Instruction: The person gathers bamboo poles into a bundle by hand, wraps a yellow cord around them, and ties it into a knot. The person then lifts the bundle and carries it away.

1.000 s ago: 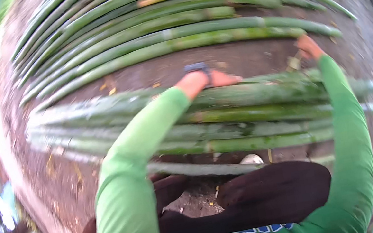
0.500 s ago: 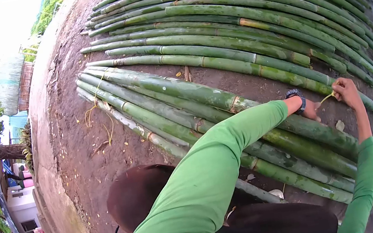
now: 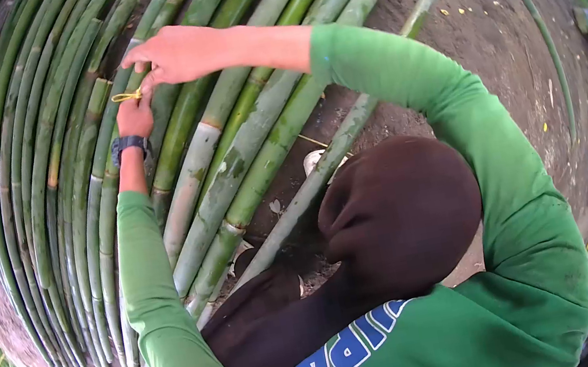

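Long green bamboo poles point(image 3: 227, 156) lie bundled on bare dirt in front of my knees. My left hand point(image 3: 134, 117), with a dark watch on the wrist, pinches one end of a thin yellow tie strip point(image 3: 126, 96) over the bundle. My right hand point(image 3: 175, 54) reaches across from the right and grips the other end of the same strip. Both arms wear green sleeves. The strip sits between the two hands, just above the poles.
A wider row of bamboo poles point(image 3: 23, 190) lies side by side to the left. Brown dirt ground point(image 3: 489, 50) spreads to the right, with a thin curved green cane point(image 3: 540, 26) on it. My dark trousered knees point(image 3: 392, 214) are bent below.
The view has swung sharply, so the bundle now runs upward instead of across. Both hands stayed together at the yellow strip on the poles.
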A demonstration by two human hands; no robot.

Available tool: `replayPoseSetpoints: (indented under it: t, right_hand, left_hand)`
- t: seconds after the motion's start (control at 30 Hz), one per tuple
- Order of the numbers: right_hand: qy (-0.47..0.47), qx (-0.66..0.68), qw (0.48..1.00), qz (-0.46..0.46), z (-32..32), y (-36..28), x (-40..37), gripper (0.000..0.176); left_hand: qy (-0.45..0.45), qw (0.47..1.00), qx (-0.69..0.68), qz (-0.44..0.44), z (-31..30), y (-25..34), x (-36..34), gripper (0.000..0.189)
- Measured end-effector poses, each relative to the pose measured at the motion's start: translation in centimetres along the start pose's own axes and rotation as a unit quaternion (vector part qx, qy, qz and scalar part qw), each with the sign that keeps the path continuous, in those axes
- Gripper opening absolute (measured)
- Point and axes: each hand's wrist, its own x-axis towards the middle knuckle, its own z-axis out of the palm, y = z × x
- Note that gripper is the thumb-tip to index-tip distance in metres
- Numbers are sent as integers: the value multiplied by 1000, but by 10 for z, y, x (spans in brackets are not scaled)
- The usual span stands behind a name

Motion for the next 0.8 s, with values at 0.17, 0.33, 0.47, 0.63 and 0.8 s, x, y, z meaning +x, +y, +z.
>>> replayPoseSetpoints:
  t: [0.17, 0.33, 0.47, 0.63, 0.8]
  right_hand:
    - [77, 52, 978, 186, -83, -40, -179, 31]
    - [148, -93, 886, 429, -60, -15, -399, 28]
    - [79, 31, 882, 464, 4, -37, -472, 36]
    - [46, -65, 888, 453, 97, -65, -474, 38]
    - [149, 130, 863, 465, 63, -99, -449, 33]
  left_hand:
    - [14, 991, -25, 127, 12, -34, 4, 37]
    - [-36, 997, -46, 41, 2, -21, -5, 31]
    - [-82, 990, -72, 88, -10, -24, -4, 35]
    - [-120, 984, -58, 117, -16, -18, -3, 37]
    - [-99, 988, -38, 110, -25, -4, -7, 32]
